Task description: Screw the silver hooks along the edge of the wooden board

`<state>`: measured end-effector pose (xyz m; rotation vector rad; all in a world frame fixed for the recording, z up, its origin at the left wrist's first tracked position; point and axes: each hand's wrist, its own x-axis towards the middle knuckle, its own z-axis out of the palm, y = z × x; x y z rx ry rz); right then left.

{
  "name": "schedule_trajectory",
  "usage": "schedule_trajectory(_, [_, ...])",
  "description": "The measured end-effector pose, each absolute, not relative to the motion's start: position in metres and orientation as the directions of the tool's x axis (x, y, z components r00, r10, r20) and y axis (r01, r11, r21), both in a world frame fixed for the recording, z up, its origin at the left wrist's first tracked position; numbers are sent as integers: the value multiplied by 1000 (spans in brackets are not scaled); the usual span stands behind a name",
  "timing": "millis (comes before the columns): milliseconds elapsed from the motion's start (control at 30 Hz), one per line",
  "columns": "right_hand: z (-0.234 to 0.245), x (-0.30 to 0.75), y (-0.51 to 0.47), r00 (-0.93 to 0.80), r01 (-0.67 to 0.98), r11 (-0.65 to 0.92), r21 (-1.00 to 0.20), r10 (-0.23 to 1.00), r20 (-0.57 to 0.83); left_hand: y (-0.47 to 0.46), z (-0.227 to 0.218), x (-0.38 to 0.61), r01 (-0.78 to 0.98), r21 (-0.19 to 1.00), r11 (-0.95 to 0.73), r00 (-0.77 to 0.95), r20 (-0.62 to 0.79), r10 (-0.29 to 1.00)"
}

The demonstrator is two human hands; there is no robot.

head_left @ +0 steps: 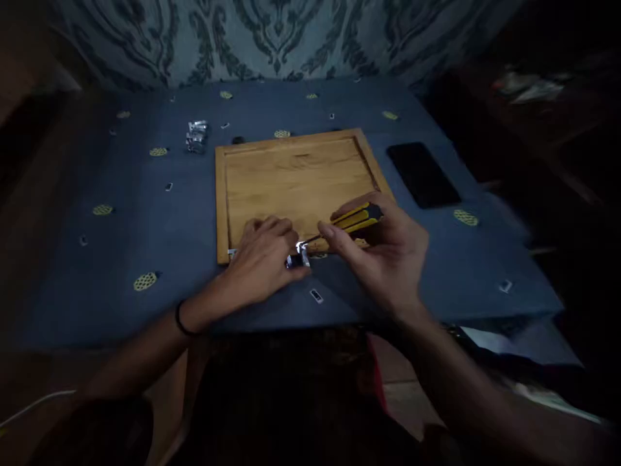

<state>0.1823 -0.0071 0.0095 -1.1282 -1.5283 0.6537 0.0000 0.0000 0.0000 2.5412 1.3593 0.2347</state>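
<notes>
My right hand (388,255) is closed around a yellow and black screwdriver (356,219), whose shaft slants down to the left. Its tip meets a small shiny metal hinge-like fitting (301,252) at the near edge of a framed wooden panel (301,175). My left hand (264,255) lies over that edge, its fingers and thumb pressed about the fitting and holding it. Part of the fitting is hidden under the fingers. Another bit of metal (231,252) shows by the panel's near left corner.
Several shiny metal fittings (196,136) lie in a pile at the back left. A black phone (423,175) rests right of the panel. A blue patterned cloth (121,246) covers the table, and a patterned backing (276,39) rises behind it.
</notes>
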Motion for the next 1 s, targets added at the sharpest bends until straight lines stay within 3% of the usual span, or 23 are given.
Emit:
schedule_trajectory(367, [22, 197, -4, -192, 144, 293, -945, 945, 264, -3, -5, -2, 768, 304, -564, 564, 96, 820])
schedule_trajectory(800, [13, 184, 1, -73, 257, 429, -866, 902, 426, -4, -3, -2, 778, 319, -542, 555, 58, 830])
schedule_trajectory(1000, [12, 184, 0, -80, 305, 432, -849, 900, 429, -3, -1, -1, 780, 331, -531, 551, 39, 834])
